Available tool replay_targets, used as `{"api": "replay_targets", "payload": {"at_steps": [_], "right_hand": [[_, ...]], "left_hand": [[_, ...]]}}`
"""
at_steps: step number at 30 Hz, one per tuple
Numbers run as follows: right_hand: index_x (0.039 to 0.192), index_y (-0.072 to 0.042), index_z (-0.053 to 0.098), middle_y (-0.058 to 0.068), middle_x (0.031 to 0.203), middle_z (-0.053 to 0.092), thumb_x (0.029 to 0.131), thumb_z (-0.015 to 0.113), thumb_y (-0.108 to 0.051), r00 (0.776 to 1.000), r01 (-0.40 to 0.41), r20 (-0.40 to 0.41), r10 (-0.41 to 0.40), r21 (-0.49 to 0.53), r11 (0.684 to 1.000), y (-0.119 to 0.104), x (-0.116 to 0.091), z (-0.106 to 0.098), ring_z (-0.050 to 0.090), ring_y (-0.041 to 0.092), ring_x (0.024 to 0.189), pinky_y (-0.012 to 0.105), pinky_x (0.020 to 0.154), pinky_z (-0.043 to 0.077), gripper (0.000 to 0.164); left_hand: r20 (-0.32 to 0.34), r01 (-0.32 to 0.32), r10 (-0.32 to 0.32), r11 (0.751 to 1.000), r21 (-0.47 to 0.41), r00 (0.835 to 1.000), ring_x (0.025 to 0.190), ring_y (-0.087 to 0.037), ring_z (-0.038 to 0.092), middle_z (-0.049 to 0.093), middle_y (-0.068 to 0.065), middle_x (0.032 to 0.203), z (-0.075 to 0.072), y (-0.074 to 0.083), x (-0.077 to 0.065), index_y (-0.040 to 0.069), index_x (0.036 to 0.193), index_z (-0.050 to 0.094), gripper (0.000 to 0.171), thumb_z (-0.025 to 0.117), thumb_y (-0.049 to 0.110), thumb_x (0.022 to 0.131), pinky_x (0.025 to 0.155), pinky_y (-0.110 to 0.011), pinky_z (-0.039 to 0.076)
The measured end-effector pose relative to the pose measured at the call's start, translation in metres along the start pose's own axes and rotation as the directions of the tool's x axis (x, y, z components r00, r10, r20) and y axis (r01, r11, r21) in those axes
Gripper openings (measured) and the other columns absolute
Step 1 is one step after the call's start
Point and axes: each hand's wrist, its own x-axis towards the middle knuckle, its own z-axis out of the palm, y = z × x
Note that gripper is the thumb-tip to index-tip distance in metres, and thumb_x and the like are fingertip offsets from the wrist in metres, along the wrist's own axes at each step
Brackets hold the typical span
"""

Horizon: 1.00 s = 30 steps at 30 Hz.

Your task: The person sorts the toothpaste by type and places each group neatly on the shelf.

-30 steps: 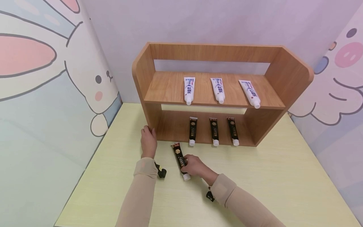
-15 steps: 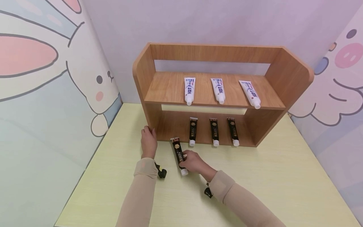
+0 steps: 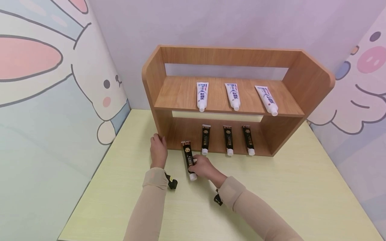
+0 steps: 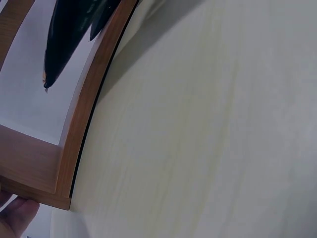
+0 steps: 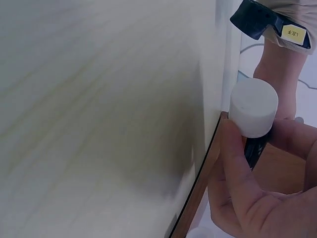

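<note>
My right hand (image 3: 202, 166) pinches a black toothpaste tube (image 3: 187, 154) between thumb and fingers near its white cap (image 5: 253, 108). The tube's crimped end points toward the shelf and overlaps the lower board's front edge in the head view. In the left wrist view the dark tube (image 4: 69, 42) appears inside the shelf's frame. At the lower front of the wooden shelf (image 3: 230, 55), my left hand (image 3: 158, 151) grips its left side panel. Several more black toothpaste tubes, such as one (image 3: 205, 139), lie on the lower board, caps toward me.
On the upper board lie three white toothpaste tubes, the left one (image 3: 202, 96) closest to the left panel. The shelf stands on a pale yellow table (image 3: 301, 187) against a light wall (image 3: 211, 23). Cartoon-printed walls flank both sides.
My right hand has carried the black toothpaste tube forward and slightly left, its crimped end moving from in front of the shelf to over the lower board's edge. My left hand stays put.
</note>
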Motion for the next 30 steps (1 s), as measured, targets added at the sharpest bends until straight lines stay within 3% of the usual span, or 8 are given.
{"api": "replay_targets", "payload": {"at_steps": [10, 17, 23, 30], "right_hand": [[0.136, 0.006, 0.049, 0.012, 0.099, 0.065, 0.085, 0.071, -0.009, 1.0, -0.01, -0.023, 0.01, 0.008, 1.0, -0.009, 0.012, -0.001, 0.061, 0.02, 0.078, 0.031, 0.063, 0.05, 0.058], [0.128, 0.008, 0.056, 0.012, 0.096, 0.064, 0.083, 0.072, -0.008, 0.998, -0.022, -0.063, 0.022, 0.001, 1.0, -0.015, 0.022, -0.002, 0.058, 0.02, 0.074, 0.029, 0.058, 0.048, 0.051], [0.126, 0.009, 0.055, 0.013, 0.102, 0.061, 0.084, 0.072, -0.012, 0.994, -0.05, -0.094, 0.053, 0.027, 0.998, -0.021, 0.03, -0.006, 0.056, 0.023, 0.081, 0.031, 0.063, 0.048, 0.05], [0.111, 0.004, 0.059, 0.011, 0.095, 0.059, 0.085, 0.072, -0.014, 0.99, -0.061, -0.122, 0.063, 0.023, 0.998, -0.024, 0.041, -0.011, 0.054, 0.024, 0.08, 0.033, 0.064, 0.047, 0.033]], "left_hand": [[-0.001, -0.01, 0.01, 1.0, -0.001, 1.0, 0.092, -0.037, 0.058, 0.047, -0.018, 0.102, 0.002, -0.002, 0.001, -0.001, 0.116, 0.045, 0.027, 0.052, 0.021, 0.103, 0.076, -0.048, 0.051], [0.003, -0.005, 0.005, 1.0, -0.011, 1.0, 0.094, -0.037, 0.057, 0.047, -0.018, 0.103, 0.002, -0.002, 0.001, -0.001, 0.118, 0.044, 0.027, 0.053, 0.02, 0.102, 0.078, -0.049, 0.051], [0.014, 0.003, -0.003, 1.0, -0.019, 1.0, 0.096, -0.037, 0.057, 0.047, -0.018, 0.104, 0.002, 0.0, 0.002, -0.001, 0.119, 0.044, 0.028, 0.053, 0.02, 0.102, 0.08, -0.049, 0.052], [0.016, 0.019, -0.018, 1.0, -0.018, 1.0, 0.097, -0.036, 0.057, 0.047, -0.016, 0.105, 0.003, -0.002, 0.002, 0.001, 0.119, 0.044, 0.028, 0.053, 0.022, 0.102, 0.08, -0.049, 0.052]]}}
